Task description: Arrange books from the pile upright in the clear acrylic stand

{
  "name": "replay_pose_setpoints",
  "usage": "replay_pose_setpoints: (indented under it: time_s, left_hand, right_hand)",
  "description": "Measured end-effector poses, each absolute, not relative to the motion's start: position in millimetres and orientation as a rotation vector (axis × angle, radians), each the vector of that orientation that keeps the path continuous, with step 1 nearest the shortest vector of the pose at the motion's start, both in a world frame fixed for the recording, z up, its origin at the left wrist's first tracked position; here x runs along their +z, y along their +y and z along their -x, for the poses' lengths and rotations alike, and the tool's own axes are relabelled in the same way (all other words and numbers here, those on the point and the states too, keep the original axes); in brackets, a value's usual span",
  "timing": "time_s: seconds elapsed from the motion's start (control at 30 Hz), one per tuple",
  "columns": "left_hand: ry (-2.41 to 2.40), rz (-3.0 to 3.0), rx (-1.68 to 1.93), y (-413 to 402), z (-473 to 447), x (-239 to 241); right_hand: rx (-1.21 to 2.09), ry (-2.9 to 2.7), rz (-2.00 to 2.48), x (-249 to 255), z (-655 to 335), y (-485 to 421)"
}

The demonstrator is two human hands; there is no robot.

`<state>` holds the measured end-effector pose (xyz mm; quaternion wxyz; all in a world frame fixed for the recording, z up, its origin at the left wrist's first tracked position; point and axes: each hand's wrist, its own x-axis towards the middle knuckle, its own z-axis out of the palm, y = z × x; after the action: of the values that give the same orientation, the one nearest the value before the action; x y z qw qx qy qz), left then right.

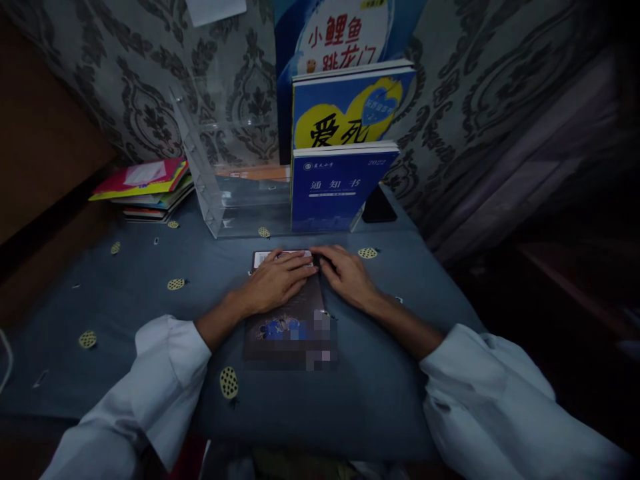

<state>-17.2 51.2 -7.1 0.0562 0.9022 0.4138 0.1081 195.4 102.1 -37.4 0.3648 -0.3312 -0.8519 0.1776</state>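
Observation:
A dark brown book [285, 300] lies flat on the table, with a white barcode label at its far edge and a small blue picture lower down. My left hand [277, 280] rests flat across its upper part, fingers stretched to the right and partly covering the label. At the book's far right corner is my right hand [347, 273]. Its index fingertip touches the corner and the thumb lies at the right edge, with a gap between them. The bottom of the book is blurred by blocks.
Behind the book stands a clear acrylic rack [200, 173] holding upright books, the front one a blue booklet [340, 193]. A dark phone-like object [379, 205] lies to its right. A stack of books [155, 187] is at the back left. The patterned tablecloth [135, 287] covers the table.

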Motion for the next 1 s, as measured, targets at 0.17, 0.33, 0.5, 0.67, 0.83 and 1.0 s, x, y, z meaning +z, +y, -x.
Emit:
replay_pose_setpoints:
  time_s: [0.17,0.33,0.5,0.67,0.83,1.0]
  left_hand:
    - [1.308,-2.713,0.185,44.2,11.3,-2.2]
    - [1.247,-2.666,0.022,22.7,4.6,7.2]
    - [1.089,-2.592,-0.177,-1.5,-1.1,21.0]
    - [1.099,-2.542,-0.315,-7.6,-6.4,27.9]
    - [1.081,-2.533,-0.251,-4.4,-5.9,30.8]
    - [1.104,-2.554,-0.251,2.0,-5.9,29.2]
  right_hand:
    - [0.481,-2.2,0.869,-37.6,-195.4,101.9]
    - [0.495,-2.205,0.882,-37.0,-196.8,102.2]
    - [0.51,-2.206,0.879,-37.2,-198.0,102.4]
    - [0.503,-2.199,0.869,-37.7,-197.8,102.1]
    - [0.514,-2.191,0.875,-38.1,-197.7,101.8]
    - [0.544,-2.171,0.858,-40.0,-197.7,102.7]
